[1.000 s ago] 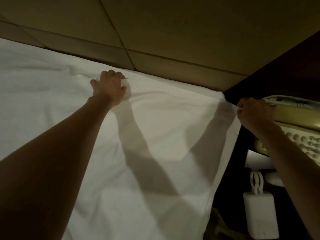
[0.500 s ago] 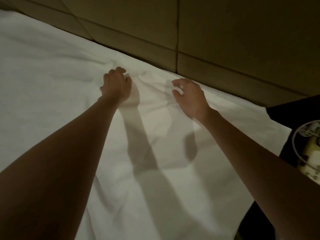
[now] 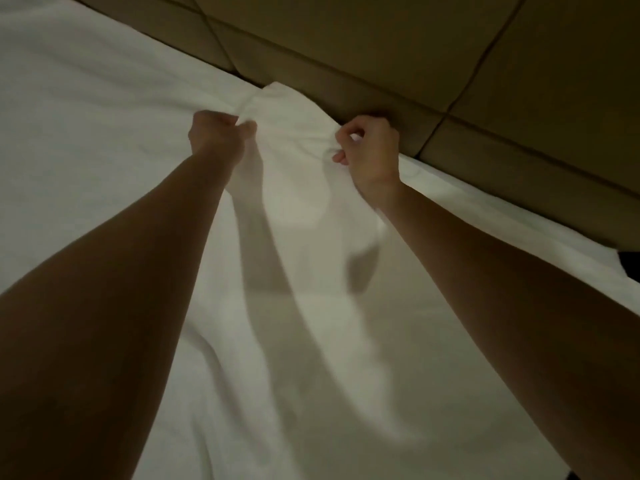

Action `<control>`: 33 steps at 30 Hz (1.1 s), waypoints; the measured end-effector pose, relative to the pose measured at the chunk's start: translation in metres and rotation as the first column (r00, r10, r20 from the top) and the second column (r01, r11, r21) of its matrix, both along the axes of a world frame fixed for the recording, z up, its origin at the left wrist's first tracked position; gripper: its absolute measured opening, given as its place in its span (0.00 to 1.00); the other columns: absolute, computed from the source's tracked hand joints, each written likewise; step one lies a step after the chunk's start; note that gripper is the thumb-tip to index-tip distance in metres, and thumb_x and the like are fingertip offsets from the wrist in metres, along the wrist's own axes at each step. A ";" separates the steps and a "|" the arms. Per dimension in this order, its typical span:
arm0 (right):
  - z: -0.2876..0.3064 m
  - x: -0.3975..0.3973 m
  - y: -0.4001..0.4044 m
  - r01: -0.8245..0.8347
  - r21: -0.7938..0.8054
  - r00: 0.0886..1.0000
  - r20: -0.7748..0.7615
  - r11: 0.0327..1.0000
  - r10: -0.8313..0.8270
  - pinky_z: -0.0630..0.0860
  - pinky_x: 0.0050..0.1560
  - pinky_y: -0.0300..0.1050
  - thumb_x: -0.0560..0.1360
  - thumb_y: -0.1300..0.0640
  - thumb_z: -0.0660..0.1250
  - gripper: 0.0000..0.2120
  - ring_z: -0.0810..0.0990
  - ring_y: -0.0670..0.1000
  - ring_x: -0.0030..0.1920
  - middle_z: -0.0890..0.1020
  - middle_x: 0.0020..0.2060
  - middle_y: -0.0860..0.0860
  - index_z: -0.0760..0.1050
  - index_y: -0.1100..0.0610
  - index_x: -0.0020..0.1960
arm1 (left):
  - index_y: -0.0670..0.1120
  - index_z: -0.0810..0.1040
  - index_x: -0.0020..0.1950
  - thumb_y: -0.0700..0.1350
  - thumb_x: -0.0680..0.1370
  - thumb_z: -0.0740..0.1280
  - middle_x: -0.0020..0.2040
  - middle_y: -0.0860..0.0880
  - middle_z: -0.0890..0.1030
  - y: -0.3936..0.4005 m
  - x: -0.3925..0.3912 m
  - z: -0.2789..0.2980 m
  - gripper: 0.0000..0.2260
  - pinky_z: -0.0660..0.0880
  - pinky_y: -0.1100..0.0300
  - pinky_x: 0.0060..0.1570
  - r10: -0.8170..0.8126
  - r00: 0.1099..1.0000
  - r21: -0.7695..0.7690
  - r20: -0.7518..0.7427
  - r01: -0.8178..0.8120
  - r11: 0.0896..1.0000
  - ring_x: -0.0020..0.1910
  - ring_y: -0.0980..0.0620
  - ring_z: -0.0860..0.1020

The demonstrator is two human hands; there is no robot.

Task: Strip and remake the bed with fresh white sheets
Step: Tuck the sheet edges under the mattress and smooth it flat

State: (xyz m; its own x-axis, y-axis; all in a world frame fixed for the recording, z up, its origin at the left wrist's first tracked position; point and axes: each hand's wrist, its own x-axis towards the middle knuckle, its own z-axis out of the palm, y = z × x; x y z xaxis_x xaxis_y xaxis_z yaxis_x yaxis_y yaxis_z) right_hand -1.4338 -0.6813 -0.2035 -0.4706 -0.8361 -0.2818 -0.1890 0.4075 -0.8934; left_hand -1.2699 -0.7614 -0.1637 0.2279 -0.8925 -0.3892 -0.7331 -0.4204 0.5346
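The white sheet [image 3: 104,140] lies spread over the bed, creased, its far edge bunched and lifted along the padded headboard [image 3: 415,46], seemingly not tucked in.

A padded headboard wall [image 3: 398,39] in a dull olive-tan fills the top of the view, divided into large panels by thin dark seams [image 3: 481,60] that cross at angles. The light is dim and warm, coming from behind the viewer, so that soft grey shadows fall forward and the panels darken toward the upper corners. At the right edge, a small dark gap [image 3: 628,268] shows below the panels; what lies in it cannot be made out.
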 end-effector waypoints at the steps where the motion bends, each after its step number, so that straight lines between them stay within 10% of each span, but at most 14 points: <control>1: -0.005 0.003 0.002 -0.008 -0.012 0.998 -0.064 1.000 0.007 0.81 0.47 0.48 0.78 0.65 0.64 0.06 0.82 0.48 0.36 0.80 0.41 0.51 0.79 0.59 0.45 | 0.44 0.79 0.61 0.48 0.75 0.71 0.61 0.47 0.80 -0.001 0.000 -0.002 0.16 0.71 0.61 0.60 0.013 1.000 -0.014 -0.003 -0.013 1.000 0.61 0.49 0.77; 5: -0.011 0.020 0.017 -0.232 -0.095 0.947 -0.250 0.968 0.203 0.71 0.66 0.43 0.80 0.62 0.61 0.15 0.75 0.49 0.63 0.71 0.69 0.55 0.74 0.60 0.66 | 0.47 0.79 0.62 0.45 0.76 0.69 0.61 0.50 0.80 0.003 0.005 -0.011 0.14 0.72 0.63 0.60 -0.018 1.000 -0.063 0.016 0.019 0.998 0.61 0.51 0.77; 11: -0.021 0.020 0.097 -0.527 0.131 0.506 -0.745 0.840 0.434 0.55 0.73 0.63 0.82 0.50 0.53 0.23 0.59 0.56 0.76 0.62 0.76 0.54 0.63 0.55 0.75 | 0.44 0.77 0.62 0.47 0.75 0.70 0.61 0.46 0.79 0.057 0.055 -0.006 0.17 0.68 0.65 0.56 -0.071 0.996 -0.060 0.057 0.074 0.995 0.61 0.49 0.77; 23: 0.015 0.068 0.192 -0.689 0.392 0.269 -0.644 0.610 0.717 0.43 0.71 0.68 0.78 0.45 0.41 0.30 0.49 0.53 0.78 0.53 0.78 0.50 0.56 0.53 0.78 | 0.43 0.80 0.41 0.48 0.75 0.71 0.37 0.45 0.79 0.216 0.209 0.011 0.09 0.71 0.57 0.45 0.089 0.995 0.185 0.041 -0.095 0.978 0.50 0.38 0.80; 27: 0.012 0.139 0.184 -0.748 0.492 0.086 -0.594 0.445 0.800 0.38 0.72 0.66 0.83 0.47 0.47 0.26 0.40 0.50 0.78 0.44 0.79 0.48 0.46 0.50 0.79 | 0.43 0.83 0.45 0.48 0.74 0.71 0.41 0.43 0.81 0.216 0.221 0.013 0.08 0.74 0.55 0.47 0.153 0.988 0.056 -0.019 -0.151 0.987 0.48 0.42 0.81; 33: 0.002 0.159 0.141 -0.711 0.516 0.030 -0.656 0.477 0.754 0.43 0.70 0.71 0.81 0.42 0.48 0.28 0.42 0.52 0.78 0.45 0.78 0.46 0.47 0.46 0.79 | 0.48 0.83 0.52 0.49 0.75 0.68 0.48 0.49 0.82 0.201 0.219 0.003 0.09 0.72 0.61 0.53 0.205 0.978 0.070 0.036 -0.207 0.976 0.53 0.48 0.79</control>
State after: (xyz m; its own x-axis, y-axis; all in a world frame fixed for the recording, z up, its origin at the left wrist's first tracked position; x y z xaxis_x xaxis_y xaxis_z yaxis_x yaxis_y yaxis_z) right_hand -1.2749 -0.5402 -0.2018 0.3828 -0.8810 -0.2782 -0.9229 -0.3512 -0.1575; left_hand -1.0512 -0.5603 -0.1608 0.4158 -0.7947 -0.4423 -0.6416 -0.6009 0.4767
